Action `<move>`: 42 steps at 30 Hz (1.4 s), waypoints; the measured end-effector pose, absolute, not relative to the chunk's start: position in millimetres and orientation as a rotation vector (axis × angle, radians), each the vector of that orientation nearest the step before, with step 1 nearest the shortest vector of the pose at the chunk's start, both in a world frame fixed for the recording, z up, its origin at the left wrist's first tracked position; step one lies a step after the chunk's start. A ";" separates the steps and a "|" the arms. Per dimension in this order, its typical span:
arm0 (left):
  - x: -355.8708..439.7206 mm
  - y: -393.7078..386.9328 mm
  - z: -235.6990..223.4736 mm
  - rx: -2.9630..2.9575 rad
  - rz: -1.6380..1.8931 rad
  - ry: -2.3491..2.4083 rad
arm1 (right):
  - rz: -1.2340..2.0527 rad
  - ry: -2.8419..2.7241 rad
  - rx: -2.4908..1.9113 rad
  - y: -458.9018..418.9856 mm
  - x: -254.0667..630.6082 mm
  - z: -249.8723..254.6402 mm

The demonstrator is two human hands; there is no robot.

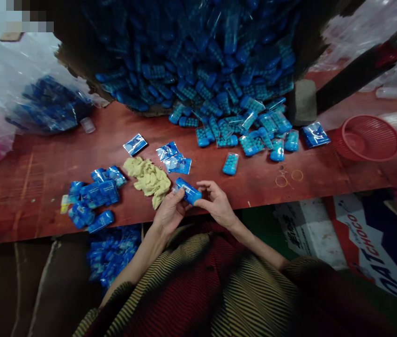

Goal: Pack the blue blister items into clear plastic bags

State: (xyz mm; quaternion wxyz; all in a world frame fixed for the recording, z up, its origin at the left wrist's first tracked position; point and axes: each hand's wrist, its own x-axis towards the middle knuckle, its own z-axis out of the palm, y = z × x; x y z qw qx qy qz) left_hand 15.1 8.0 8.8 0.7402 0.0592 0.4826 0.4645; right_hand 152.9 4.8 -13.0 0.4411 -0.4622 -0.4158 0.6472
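Here's a glossy, rounded blue plastic-wrapped bottle [188, 191] right between the hands, with a crumpled pale-yellow heap [148, 178] (matte, all wrinkles) just beyond the left. The left hand [171, 209] grips one end, thumb on top; the right hand [218, 204], half curled, meets the other, its hold unclear.

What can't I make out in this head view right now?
In the head view:
Print on the blue-wrapped container: too small to read, partly covered by the left hand.
Top of the heap of blue containers: cut off by the upper edge, and dim.
Blue packs below: partly hidden by the table and the left forearm.
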 end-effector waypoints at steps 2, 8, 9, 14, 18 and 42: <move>10.7 8.5 6.4 0.135 0.963 1.005 | 1.644 -1.074 -1.096 7.3 156.6 -12.0; 3.3 9.9 2.8 0.168 0.875 0.937 | 1.681 -1.216 -1.041 12.8 164.5 -8.2; 3.5 10.4 3.2 0.164 0.869 0.941 | 1.699 -1.223 -1.031 13.0 165.0 -8.2; 7.2 12.8 7.0 0.182 0.864 0.982 | 1.813 -1.233 -0.880 12.5 165.1 -12.5; 9.7 11.2 9.7 0.203 0.833 0.987 | 1.850 -1.230 -0.833 12.8 164.9 -16.7; 12.5 6.6 19.3 0.228 0.930 1.071 | 1.846 -1.127 -0.862 21.2 163.6 -11.4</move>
